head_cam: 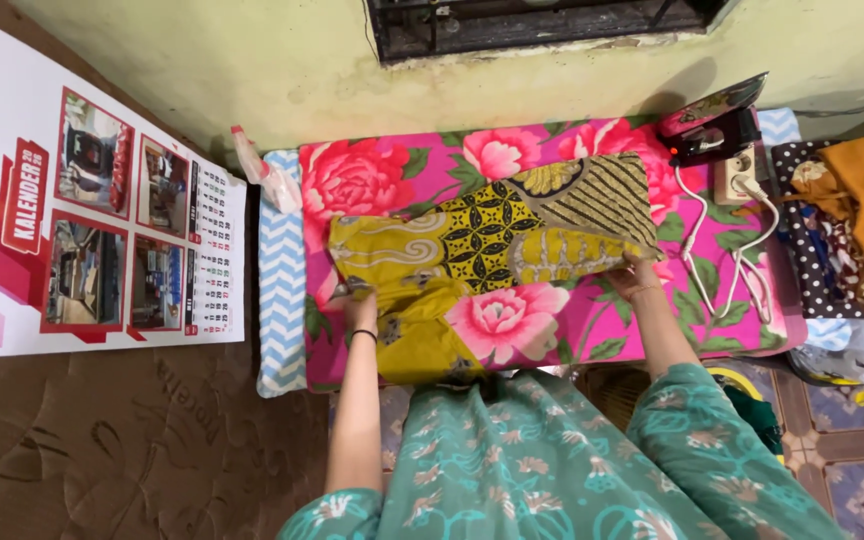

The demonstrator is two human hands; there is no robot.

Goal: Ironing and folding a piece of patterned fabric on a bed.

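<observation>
The yellow batik garment [482, 235] lay spread across the pink floral ironing pad [592, 320], centre of view. The left hand [360, 312], at eight o'clock of the cloth, pinched its lower-left edge; the right hand [635, 275], at four o'clock, pressed flat with fingers spread. Pulling both edges evenly outward would best flatten creases, keeping clear of the iron [710, 125] standing at two o'clock.
</observation>
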